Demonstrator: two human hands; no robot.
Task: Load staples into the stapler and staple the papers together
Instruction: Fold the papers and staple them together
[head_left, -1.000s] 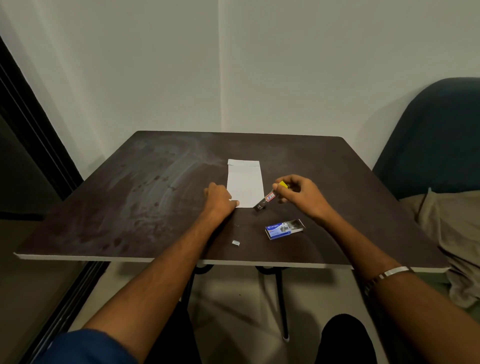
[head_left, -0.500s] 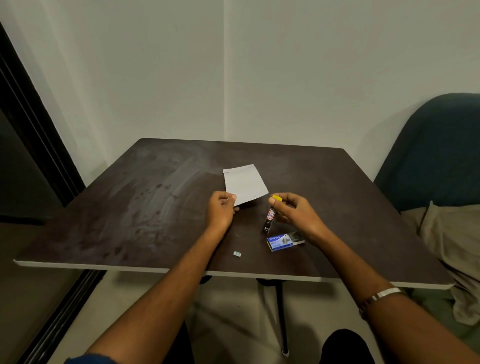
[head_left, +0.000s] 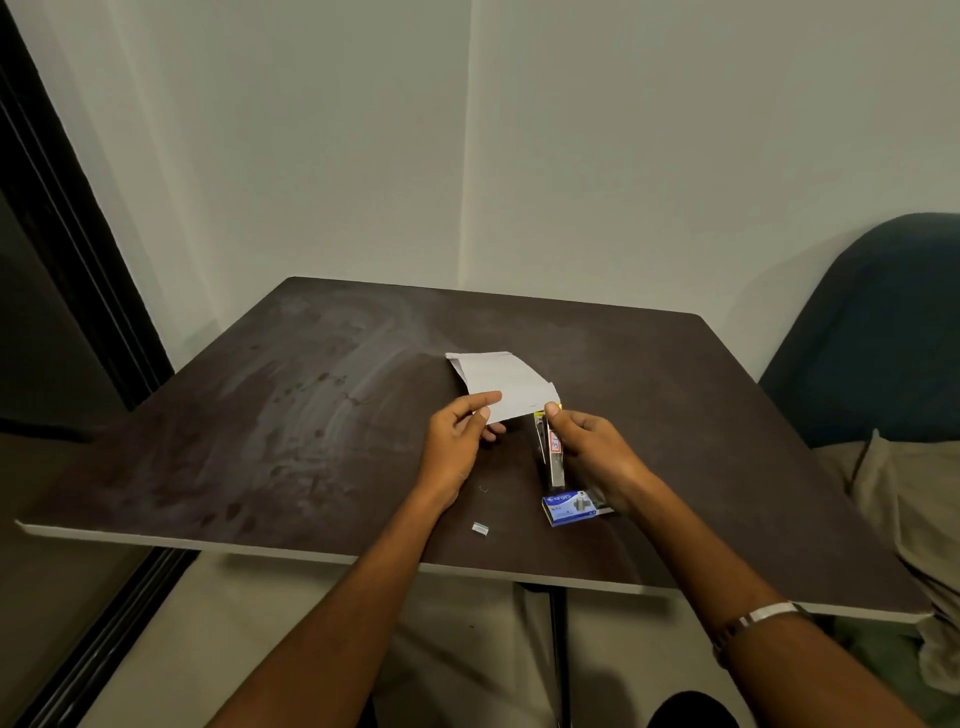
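While my left hand (head_left: 457, 441) is pinching the near corner of the papers (head_left: 501, 382) and lifting them off the table (head_left: 291, 415), my right hand (head_left: 592, 457) is gripping the stapler (head_left: 551, 452), bringing its yellow-tipped nose against their right corner so the sheets are feeding into its mouth. Just nearer me than the stapler, the blue staple box (head_left: 569, 509) is lying within easy reach; left of that box, a loose staple strip (head_left: 480, 528) is sitting.

white papers (head_left: 506, 382), blue staple box (head_left: 570, 509), dark-brown table (head_left: 311, 415)
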